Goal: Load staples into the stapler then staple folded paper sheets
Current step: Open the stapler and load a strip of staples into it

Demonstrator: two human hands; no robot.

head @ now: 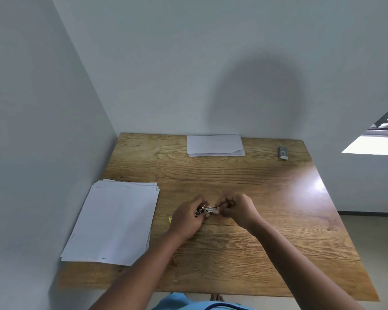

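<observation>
A small metal stapler sits between both hands over the middle of the wooden table. My left hand grips its near end. My right hand pinches its other end with closed fingertips; whether staples are in those fingers is hidden. A stack of flat white sheets lies to the left. Folded white paper rests at the far edge by the wall. A yellow edge peeks out from under my left hand.
A small grey box lies at the far right corner of the table. Walls close the left and far sides. The table's right and near edges are open to the floor.
</observation>
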